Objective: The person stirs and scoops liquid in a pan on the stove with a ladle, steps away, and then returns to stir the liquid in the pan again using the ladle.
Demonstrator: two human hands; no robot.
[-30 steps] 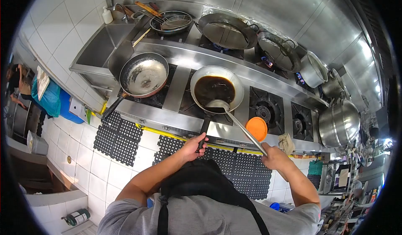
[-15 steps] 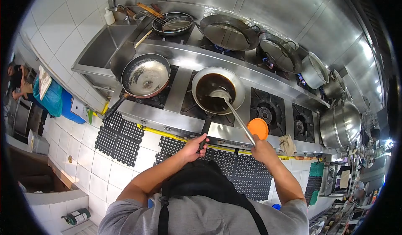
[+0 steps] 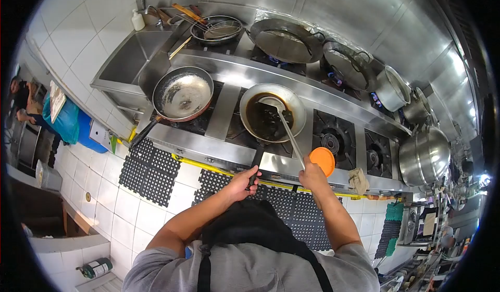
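Observation:
A light-coloured pan (image 3: 249, 119) with dark brown liquid (image 3: 259, 116) sits on a front burner. My left hand (image 3: 244, 183) is closed round its black handle, below the stove's front edge. In my right hand (image 3: 312, 175) is the long metal handle of a ladle (image 3: 290, 136). The ladle's head is in the liquid, toward the pan's far side. Beside my right hand, an orange round lid or dish (image 3: 322, 161) lies at the stove's front edge.
An empty worn frying pan (image 3: 184, 95) rests on the left burner. Behind are two dark woks (image 3: 286, 41), a pot (image 3: 390, 89) and a strainer (image 3: 223, 30). A cloth (image 3: 358, 181) hangs at the front edge. At far left, another person (image 3: 22, 97) is partly visible.
My right hand has moved left and up toward the pan. The ladle's head has gone from the pan's near rim to its far side. My left hand keeps hold of the handle.

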